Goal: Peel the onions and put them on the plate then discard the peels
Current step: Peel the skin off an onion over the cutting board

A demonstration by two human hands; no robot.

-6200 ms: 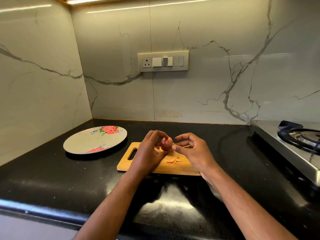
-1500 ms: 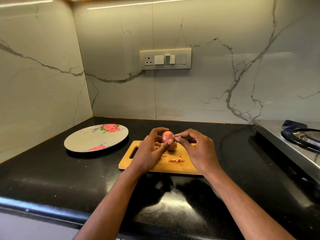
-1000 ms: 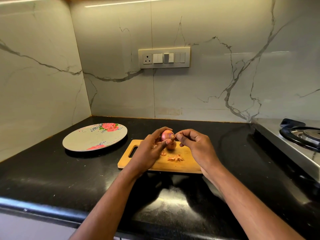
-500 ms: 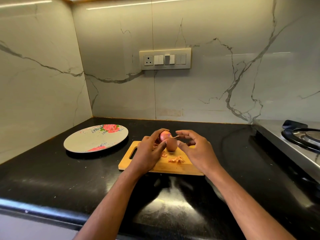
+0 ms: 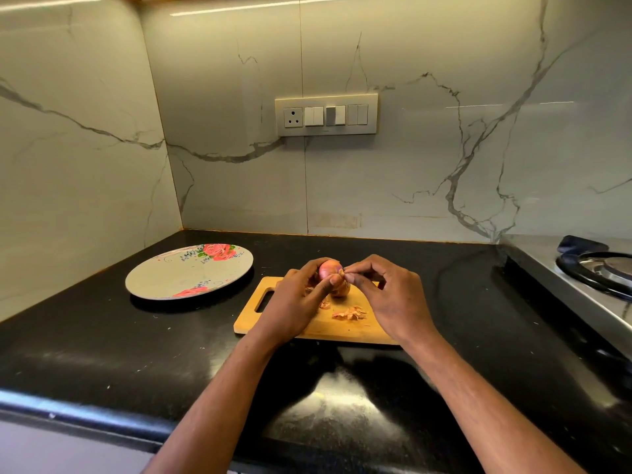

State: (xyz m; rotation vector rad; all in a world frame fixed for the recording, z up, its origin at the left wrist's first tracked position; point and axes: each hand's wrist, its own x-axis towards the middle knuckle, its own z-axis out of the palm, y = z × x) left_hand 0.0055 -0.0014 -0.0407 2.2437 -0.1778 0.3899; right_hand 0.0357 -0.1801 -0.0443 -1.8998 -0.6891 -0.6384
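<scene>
My left hand holds a small pink onion above the wooden cutting board. My right hand pinches the onion's skin at its top with thumb and forefinger. A second onion rests on the board just below the held one, partly hidden by my fingers. Loose peel scraps lie on the board between my hands. The grey plate with red roses sits to the left of the board, with nothing on it.
The black countertop runs to a rounded front edge. A steel gas stove stands at the right. Marble walls close off the back and left, with a switch panel on the back wall.
My right hand had pulled a strip of peel away to the right half a second ago; it is now back at the onion's top, pinching the skin. The left hand keeps its hold.
</scene>
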